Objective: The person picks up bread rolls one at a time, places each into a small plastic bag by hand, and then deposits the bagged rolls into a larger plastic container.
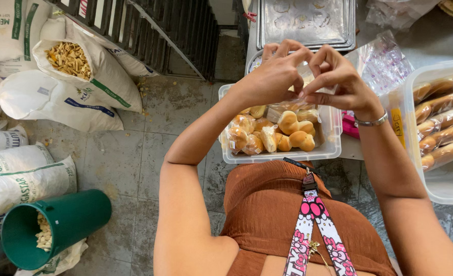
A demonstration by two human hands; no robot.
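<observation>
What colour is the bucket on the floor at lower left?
Dark green: the bucket lies tipped on its side, best seen in the head view.

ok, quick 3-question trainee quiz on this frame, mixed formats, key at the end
1. True or false: the left hand and right hand meet above the clear tub of bread rolls.
2. What colour is the round bin on the floor? A) green B) red C) blue
3. Fill in: the right wrist wears a silver ____.

Key: 1 true; 2 A; 3 bracelet
</observation>
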